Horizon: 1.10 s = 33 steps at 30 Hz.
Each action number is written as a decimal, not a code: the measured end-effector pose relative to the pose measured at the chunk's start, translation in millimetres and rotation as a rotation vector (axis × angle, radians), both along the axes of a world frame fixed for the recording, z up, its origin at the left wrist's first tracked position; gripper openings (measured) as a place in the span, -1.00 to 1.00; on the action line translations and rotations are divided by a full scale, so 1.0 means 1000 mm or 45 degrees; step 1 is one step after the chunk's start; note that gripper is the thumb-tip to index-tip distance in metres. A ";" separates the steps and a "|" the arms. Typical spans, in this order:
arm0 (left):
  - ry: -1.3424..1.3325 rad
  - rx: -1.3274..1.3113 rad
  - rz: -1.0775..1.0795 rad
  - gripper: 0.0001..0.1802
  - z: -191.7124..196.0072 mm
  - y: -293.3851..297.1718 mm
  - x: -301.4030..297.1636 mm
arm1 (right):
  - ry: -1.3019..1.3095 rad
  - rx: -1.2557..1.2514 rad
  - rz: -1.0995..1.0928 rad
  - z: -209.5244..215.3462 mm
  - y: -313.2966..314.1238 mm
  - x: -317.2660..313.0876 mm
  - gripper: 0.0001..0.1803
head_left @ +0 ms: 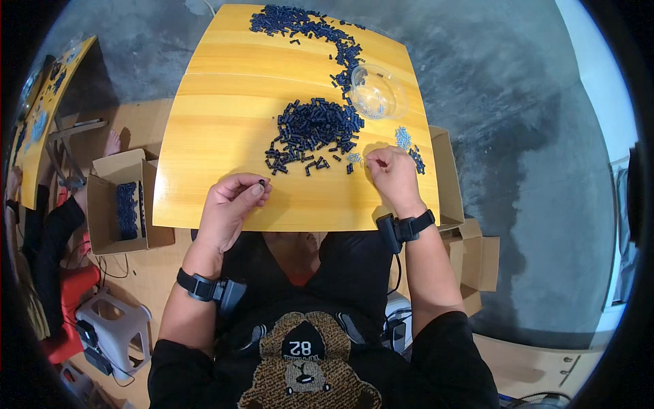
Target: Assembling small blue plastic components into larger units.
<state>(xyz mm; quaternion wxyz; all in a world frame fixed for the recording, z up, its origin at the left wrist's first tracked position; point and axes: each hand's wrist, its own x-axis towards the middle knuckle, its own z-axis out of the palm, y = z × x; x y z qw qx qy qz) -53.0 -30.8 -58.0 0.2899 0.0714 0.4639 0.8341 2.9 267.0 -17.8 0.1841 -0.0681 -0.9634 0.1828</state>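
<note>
My left hand (234,203) is over the near left part of the table, thumb and forefinger pinching a small black cylindrical piece (262,183). A heap of similar black pieces (317,126) lies just beyond it, with several loose ones at its near edge. My right hand (393,174) is closed with its fingertips together, right beside a few tiny pale pieces (354,157). Whether anything is between those fingertips is too small to make out. Past that hand lie a pile of tiny light-blue pieces (402,138) and a small dark cluster (417,161).
A clear round bowl (402,102) stands right of the heap, a few pale bits in it. More black pieces (293,20) trail along the far edge. Cardboard boxes (160,235) flank the yellow wooden table (211,123). At left are another person's legs (58,218) and a stool (116,324).
</note>
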 end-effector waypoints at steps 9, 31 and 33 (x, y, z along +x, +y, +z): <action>-0.042 0.027 0.020 -0.84 0.003 0.001 0.001 | -0.056 0.006 0.097 -0.003 0.000 -0.009 -0.96; -0.037 0.016 0.019 -0.83 0.004 0.000 0.000 | -0.059 0.022 0.091 0.002 -0.005 0.002 -0.98; -0.034 0.013 0.022 -0.83 0.004 0.000 0.001 | -0.087 0.027 0.095 0.003 -0.005 0.006 -0.98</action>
